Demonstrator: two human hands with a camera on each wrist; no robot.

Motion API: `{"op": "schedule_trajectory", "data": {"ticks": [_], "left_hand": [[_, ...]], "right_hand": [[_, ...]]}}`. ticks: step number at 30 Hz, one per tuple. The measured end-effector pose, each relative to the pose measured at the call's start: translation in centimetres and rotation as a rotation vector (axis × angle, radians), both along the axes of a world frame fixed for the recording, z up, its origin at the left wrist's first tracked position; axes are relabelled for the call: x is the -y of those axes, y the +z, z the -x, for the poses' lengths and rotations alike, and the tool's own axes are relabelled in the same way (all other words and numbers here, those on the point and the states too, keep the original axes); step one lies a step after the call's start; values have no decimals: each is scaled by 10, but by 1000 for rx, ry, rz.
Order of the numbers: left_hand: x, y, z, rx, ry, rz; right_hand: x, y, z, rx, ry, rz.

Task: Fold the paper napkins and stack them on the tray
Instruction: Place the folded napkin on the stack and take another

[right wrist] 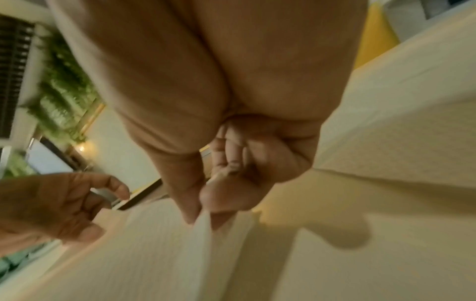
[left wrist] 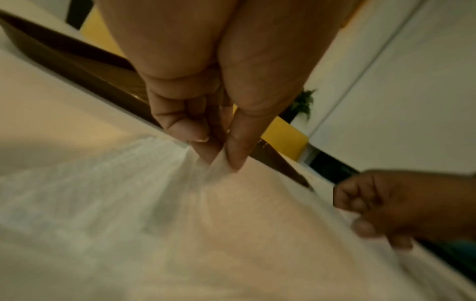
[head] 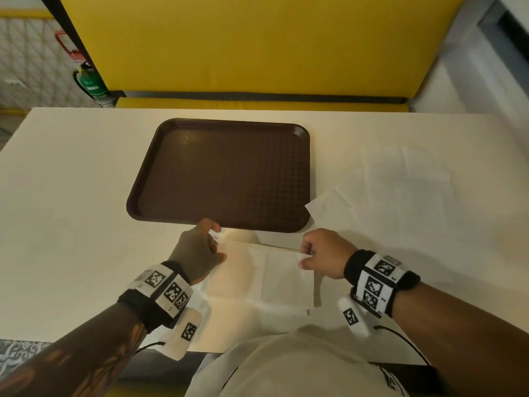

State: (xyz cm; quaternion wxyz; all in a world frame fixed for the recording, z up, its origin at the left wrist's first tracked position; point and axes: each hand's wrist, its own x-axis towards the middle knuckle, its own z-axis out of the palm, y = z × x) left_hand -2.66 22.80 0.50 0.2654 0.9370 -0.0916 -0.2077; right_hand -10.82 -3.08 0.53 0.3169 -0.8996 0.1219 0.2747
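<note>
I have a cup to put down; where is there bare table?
Bare table lies left of the tray, out to the table's left edge. Right of the tray it is crowded with spread napkins; both hands hold another napkin at the near edge.

No words or numbers are legible; the wrist bands point(head: 169, 290) at lower centre carry only square black-and-white code markers.

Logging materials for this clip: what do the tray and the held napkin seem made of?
Tray: likely moulded plastic, dark brown, with a grid-textured floor and faint sheen. Napkin: thin white embossed paper, matte, creased, puckering where the left hand and right hand pinch it.
</note>
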Motion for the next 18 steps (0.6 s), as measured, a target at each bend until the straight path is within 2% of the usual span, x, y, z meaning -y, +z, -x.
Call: {"op": "schedule_trajectory", "data": {"ticks": [3, 6, 8, 11, 14, 18], "left_hand": [[0, -1, 11, 148, -77, -120], [8, -1, 17, 293, -247, -78], [18, -4, 18, 247, -336, -74], [27, -11, 14, 151, -351, -164], [25, -12, 5, 152, -328, -229], [26, -3, -2, 219, -332, -209]], "right_hand": [[-8, 4, 5, 120, 100, 222], [-21, 10, 5, 320, 257, 191], [-31, 10, 4, 355, 364, 123], [-36, 2, 4, 252, 425, 117], [-29, -2, 3, 210, 386, 142], [-9, 1, -5, 299, 143, 187]]}}
